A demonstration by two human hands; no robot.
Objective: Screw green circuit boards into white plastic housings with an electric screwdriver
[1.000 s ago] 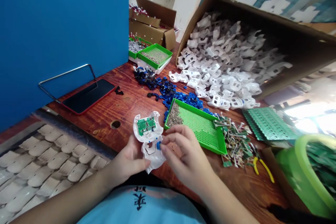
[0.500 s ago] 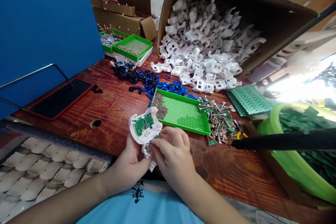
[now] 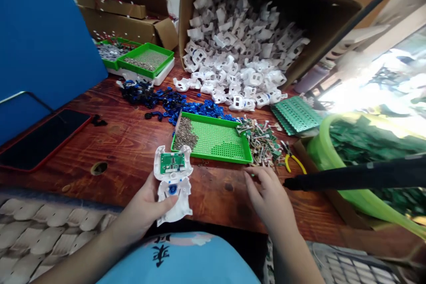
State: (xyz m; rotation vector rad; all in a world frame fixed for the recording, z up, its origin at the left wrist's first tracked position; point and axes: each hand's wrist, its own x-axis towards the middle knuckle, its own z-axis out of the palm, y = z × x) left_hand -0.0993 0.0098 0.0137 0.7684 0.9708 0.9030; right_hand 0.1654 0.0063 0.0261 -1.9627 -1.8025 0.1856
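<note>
Left hand (image 3: 146, 208) is gripping the white shell (image 3: 173, 182) at 6 o'clock of the table (image 3: 133, 142); right hand (image 3: 269, 195) is hovering open, empty, near the green tray (image 3: 216, 140) at 12 o'clock.

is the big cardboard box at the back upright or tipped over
Tipped on its side: the cardboard box opens toward the table, and white plastic shells spill from it onto the wood.

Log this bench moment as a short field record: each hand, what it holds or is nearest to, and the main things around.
left hand: holds white housing, green circuit board seated in it
right hand: empty, fingers spread over the wooden table, beside the loose component pile
green tray: screws heaped at its left end
cardboard box: tipped, white shells spilling out
phone: flat, far left
</note>
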